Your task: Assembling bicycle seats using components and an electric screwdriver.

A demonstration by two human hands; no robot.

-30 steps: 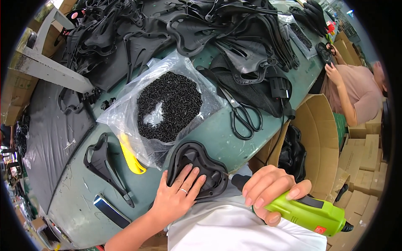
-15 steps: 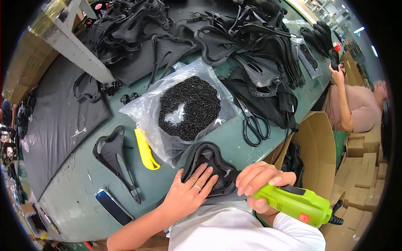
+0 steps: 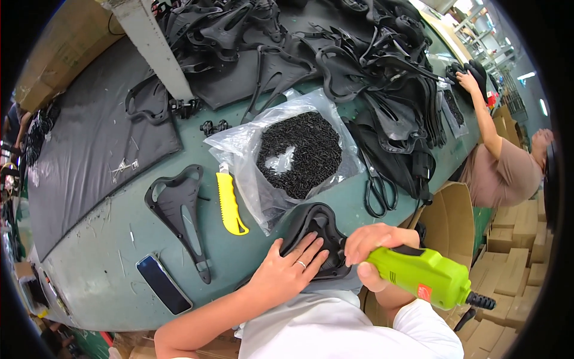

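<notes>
1. Co-worker's arm (image 3: 491, 131) has stretched farther toward black pieces (image 3: 473, 76).
2. One cutter (image 3: 228, 203), one phone (image 3: 162, 283); one black shell (image 3: 332, 238) at the table's (image 3: 107, 254) near edge.
3. Left hand (image 3: 286, 269) lies over it, palm down, grip unclear; right hand (image 3: 375, 240) clasps one green power tool (image 3: 420, 272).
</notes>
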